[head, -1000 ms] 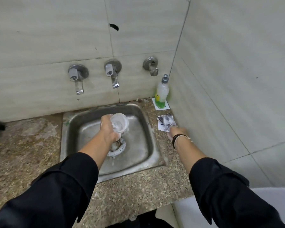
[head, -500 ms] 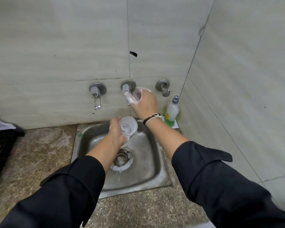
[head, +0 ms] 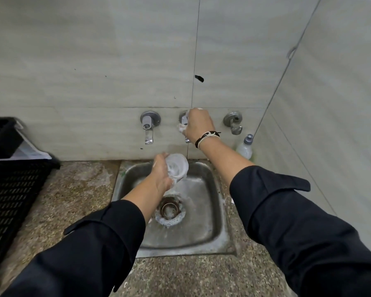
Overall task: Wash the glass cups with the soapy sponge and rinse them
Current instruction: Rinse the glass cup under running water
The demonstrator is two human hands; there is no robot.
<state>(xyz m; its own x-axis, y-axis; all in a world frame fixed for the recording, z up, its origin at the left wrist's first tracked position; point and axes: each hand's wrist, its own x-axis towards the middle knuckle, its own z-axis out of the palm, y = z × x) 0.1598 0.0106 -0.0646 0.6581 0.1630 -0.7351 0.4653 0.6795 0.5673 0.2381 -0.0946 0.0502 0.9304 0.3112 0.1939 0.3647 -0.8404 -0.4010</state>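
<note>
both hands are up over the sink, well apart from each other. left hand (head: 162, 175) has its fingers curled round a glass cup (head: 178, 168), holding it tilted with its mouth facing toward the camera, above the back part of the steel sink (head: 212, 221). white suds coat the inside of the cup and cling to the fingers. right hand (head: 198, 124) reaches to the wall and is wrapped over the middle tap (head: 183, 121), fingers curled on its handle, with foam on the fingertips; a dark-and-white wristband (head: 206, 138) sits at that wrist. whether water runs from the tap cannot be told.

the sink is set into a speckled stone desk (head: 73, 200). its drain (head: 169, 209) is rusty brown and ringed with soap bubbles, and the basin floor looks wet. on the tiled wall, a left tap (head: 149, 125) hangs beside the middle one, and a third fitting (head: 234, 123) sits to the right. a dish soap bottle (head: 245, 146) with a grey cap stands in the corner, just past the right forearm. a black plastic crate (head: 11, 174) rests on the desk at the far left, with a white sheet (head: 28, 150) behind its rim. both arms wear black sleeves (head: 287, 221) pushed back from the wrists. the sponge does not show clearly in this view.
</note>
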